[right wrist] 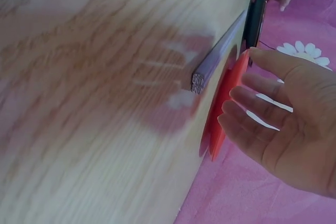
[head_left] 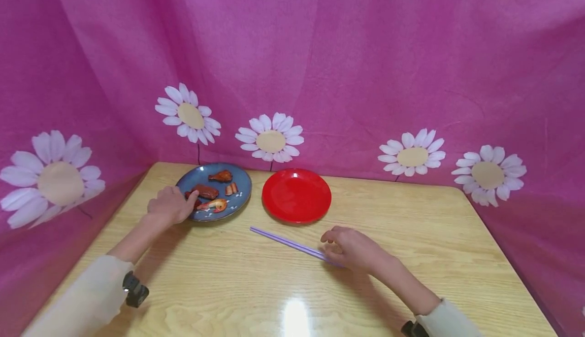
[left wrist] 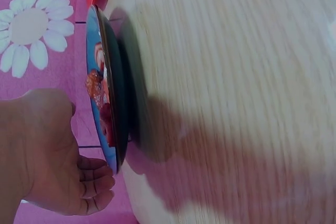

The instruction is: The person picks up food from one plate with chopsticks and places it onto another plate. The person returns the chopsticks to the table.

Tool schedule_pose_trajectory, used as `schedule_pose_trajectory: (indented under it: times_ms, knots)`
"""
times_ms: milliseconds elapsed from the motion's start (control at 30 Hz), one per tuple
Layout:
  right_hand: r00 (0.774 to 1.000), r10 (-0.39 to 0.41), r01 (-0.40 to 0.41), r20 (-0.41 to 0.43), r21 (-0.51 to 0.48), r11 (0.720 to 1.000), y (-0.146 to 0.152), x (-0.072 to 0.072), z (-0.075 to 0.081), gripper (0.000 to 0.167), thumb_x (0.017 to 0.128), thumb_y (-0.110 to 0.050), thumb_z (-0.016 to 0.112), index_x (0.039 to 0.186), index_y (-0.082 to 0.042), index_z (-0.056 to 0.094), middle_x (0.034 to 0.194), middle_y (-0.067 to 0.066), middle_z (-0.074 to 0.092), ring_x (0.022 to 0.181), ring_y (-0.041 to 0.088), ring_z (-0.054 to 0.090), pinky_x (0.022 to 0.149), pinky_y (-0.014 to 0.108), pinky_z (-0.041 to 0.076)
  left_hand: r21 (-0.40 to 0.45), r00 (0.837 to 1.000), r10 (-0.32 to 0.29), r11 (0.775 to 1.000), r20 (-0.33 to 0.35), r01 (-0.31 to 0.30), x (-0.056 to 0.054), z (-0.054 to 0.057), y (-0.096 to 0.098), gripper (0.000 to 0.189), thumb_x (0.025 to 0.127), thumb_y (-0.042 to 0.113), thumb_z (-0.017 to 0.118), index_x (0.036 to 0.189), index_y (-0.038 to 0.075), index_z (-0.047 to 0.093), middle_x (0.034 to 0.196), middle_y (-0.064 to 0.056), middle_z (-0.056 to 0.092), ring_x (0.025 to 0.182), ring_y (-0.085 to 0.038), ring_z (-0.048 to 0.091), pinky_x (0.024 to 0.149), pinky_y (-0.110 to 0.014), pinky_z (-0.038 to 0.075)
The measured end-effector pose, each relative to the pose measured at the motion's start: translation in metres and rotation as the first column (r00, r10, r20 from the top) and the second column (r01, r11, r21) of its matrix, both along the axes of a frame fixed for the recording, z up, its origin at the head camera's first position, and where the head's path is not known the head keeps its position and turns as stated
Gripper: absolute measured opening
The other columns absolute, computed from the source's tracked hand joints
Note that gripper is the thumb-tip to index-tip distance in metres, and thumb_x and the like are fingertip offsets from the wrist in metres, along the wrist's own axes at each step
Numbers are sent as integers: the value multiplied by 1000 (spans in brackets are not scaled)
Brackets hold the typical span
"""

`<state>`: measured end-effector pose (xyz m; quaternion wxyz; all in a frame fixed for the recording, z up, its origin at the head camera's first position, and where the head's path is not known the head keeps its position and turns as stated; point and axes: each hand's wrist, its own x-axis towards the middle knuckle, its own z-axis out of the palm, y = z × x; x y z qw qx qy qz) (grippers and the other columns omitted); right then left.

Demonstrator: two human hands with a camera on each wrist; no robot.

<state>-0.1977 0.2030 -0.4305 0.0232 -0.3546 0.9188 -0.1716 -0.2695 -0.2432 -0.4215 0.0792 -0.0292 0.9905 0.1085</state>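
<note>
My left hand (head_left: 170, 205) is at the left edge of a blue-grey plate (head_left: 242, 187), its fingertips right at the rim in the left wrist view and its thumb held above. On that plate lie a drumstick (head_left: 221, 176), a brown slab of meat (head_left: 205, 191), a shrimp (head_left: 215, 205) and small brownish-pink pieces (head_left: 231, 189). A dark red piece is partly hidden by the thumb. Over the near end of a pair of purple chopsticks (head_left: 288, 243) hovers my right hand (head_left: 354, 249), fingers loosely bent and holding nothing.
A bare red plate (head_left: 297, 196) stands right of the blue-grey one. Behind the wooden table (head_left: 411, 225) hangs a pink cloth (head_left: 347, 63) with daisies, which also runs along both sides. Light glares off the table's front.
</note>
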Motion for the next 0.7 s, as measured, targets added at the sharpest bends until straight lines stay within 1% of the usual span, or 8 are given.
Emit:
schedule_pose_trajectory:
  times_ms: [200,333,500,567,700]
  knots:
    - [1000,5,-5,2,32,999,-2,1,-5,28,84,-14,81,109,-5,71,98,4,66,84,16,63,75,35,55,2,999,5,1000,-42,-5,1,-5,-8,78,105,47,30,123,-28,37,117,-39,43,112,-51,45,85,-63,42]
    - [1000,3,-3,2,57,998,-2,2,-7,29,84,-15,82,108,-5,71,95,3,64,81,13,61,71,33,54,-10,998,10,1000,-60,-11,-1,-10,-12,73,105,44,31,122,-27,40,116,-39,45,111,-52,46,85,-63,43]
    - [999,-9,6,34,81,997,-3,3,-7,24,85,-16,81,106,-8,71,87,-3,59,73,8,51,64,28,48,-9,998,22,1000,-64,-23,-2,-14,-16,66,105,37,31,121,-27,41,117,-39,45,112,-53,46,87,-64,41]
    - [999,-12,8,42,86,996,-5,3,-8,22,85,-14,81,103,-9,71,84,-4,58,72,8,50,64,27,47,-10,998,17,1000,-55,-18,-2,-15,-18,65,105,35,31,121,-27,40,117,-39,44,113,-53,45,87,-64,40]
    - [999,-16,12,35,111,994,-8,3,-10,18,84,-13,81,100,-10,71,83,-5,58,70,8,50,63,26,47,-11,998,-4,1000,-60,4,-4,-19,-22,61,104,32,33,120,-26,40,115,-39,44,113,-54,44,87,-65,40]
